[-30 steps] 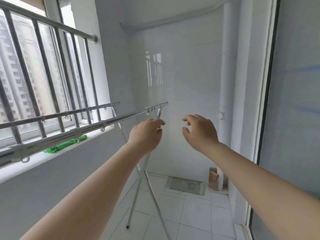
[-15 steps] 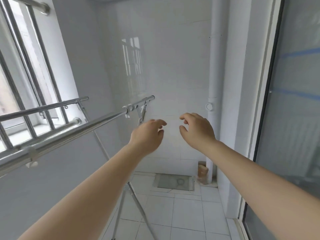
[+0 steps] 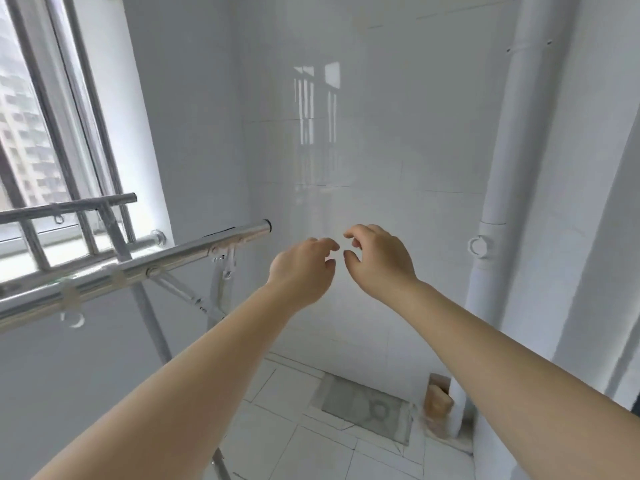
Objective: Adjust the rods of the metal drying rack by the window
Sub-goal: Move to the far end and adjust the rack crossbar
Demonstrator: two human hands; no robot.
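The metal drying rack stands at the left below the window. Its near rod (image 3: 180, 252) runs from the left edge toward the middle and ends in a round cap. A far rod (image 3: 69, 206) lies closer to the window. Crossed legs (image 3: 149, 320) drop to the floor. My left hand (image 3: 301, 271) hovers just right of the near rod's end, fingers curled and apart, touching nothing. My right hand (image 3: 379, 261) is beside it, fingers also apart and empty. The two hands' fingertips almost meet.
A barred window (image 3: 62, 133) fills the upper left. A white tiled wall (image 3: 363, 150) is straight ahead, close behind the hands. A white drain pipe (image 3: 498, 168) runs down at the right. A floor drain cover (image 3: 367, 410) sits in the tiled floor below.
The view has moved closer to the rack's end, so the near rod looks larger and lower left. Both hands stay empty and have drawn closer together, past the rod's tip.
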